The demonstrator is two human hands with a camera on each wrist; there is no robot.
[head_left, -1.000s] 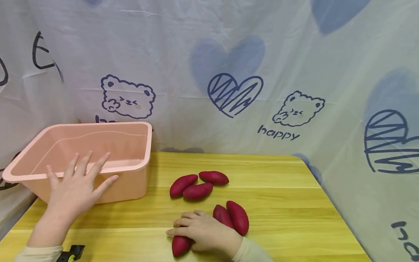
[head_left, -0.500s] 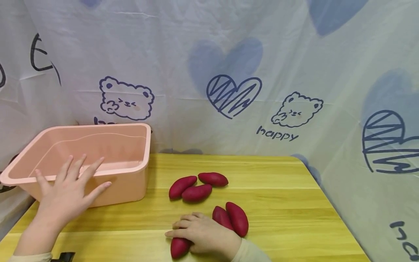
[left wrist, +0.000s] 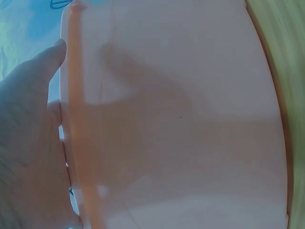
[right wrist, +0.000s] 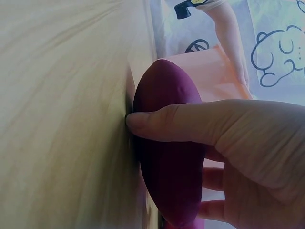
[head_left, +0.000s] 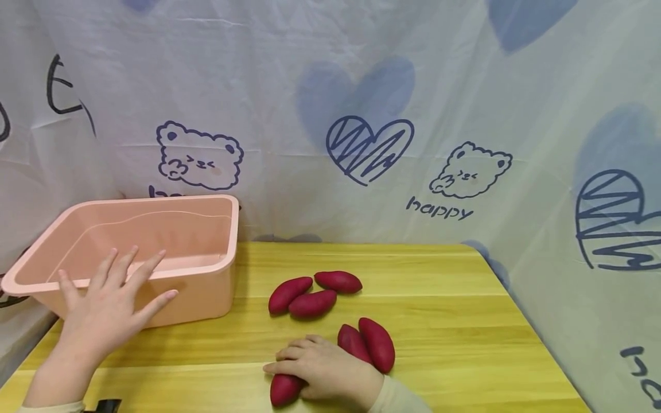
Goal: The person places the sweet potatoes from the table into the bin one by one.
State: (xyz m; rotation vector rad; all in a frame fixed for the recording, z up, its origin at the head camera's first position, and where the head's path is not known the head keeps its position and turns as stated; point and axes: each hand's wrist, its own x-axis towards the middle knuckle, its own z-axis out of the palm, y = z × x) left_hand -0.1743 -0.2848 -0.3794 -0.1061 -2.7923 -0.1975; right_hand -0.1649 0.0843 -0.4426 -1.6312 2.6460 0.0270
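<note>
Yellow wooden table (head_left: 439, 321) w/ a cartoon-print sheet (head_left: 361, 115) behind; pink tub (head_left: 206, 229) sits at its far-left corner. Left hand (head_left: 105, 312), fingers spread & straight, lies against the tub's front wall. Right hand (head_left: 322, 367) curls round a purple sweet potato (head_left: 285, 388) on the tabletop, right of the tub, near the front edge; 5 more sweet potatoes (head_left: 312, 293) lie just beyond it.

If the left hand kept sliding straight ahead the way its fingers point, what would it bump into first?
The pink tub. The left hand has its fingers spread against the tub's near wall and rim already, so it would likely just push the tub back; exact contact is hard to judge.
</note>
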